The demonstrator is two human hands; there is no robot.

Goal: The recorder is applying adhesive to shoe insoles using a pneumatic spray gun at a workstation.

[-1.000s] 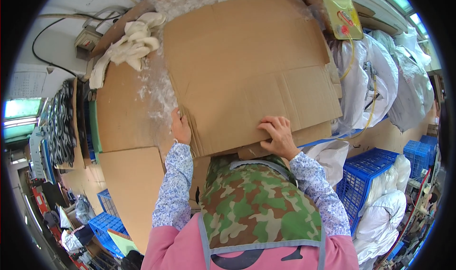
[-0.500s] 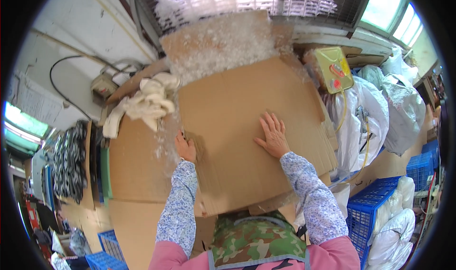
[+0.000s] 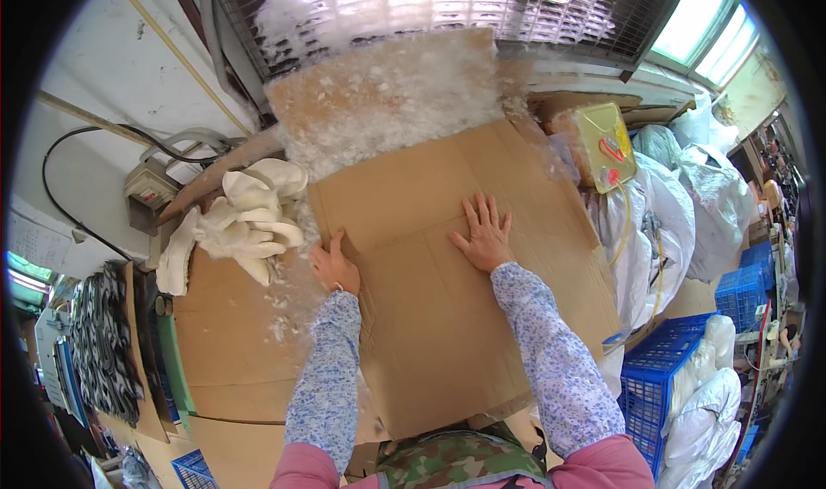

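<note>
A large brown cardboard sheet point(image 3: 447, 334) lies in front of me, its near edge close to my camouflage apron point(image 3: 465, 456). My right hand point(image 3: 483, 235) rests flat on it, fingers spread. At the sheet's left edge is my left hand point(image 3: 334, 265), thumb and fingers apart, touching the rim; part of its fingers is hard to make out. Beyond the sheet stands another cardboard piece point(image 3: 387, 80) covered in white fluff. To the left of my left hand lies a pile of cream-white curved pieces point(image 3: 249, 218) on more cardboard point(image 3: 228, 334).
A yellowish metal can point(image 3: 598, 145) with a thin hose stands at the right, by white sacks point(image 3: 654, 222). Blue crates point(image 3: 658, 381) are at lower right. A mesh screen point(image 3: 379, 7) closes the far side. Dark patterned pieces point(image 3: 105, 343) are stacked at left.
The cardboard sheet has shifted toward me, and its near edge now covers more of my apron. Both hands stay on it. The whole view has tilted slightly.
</note>
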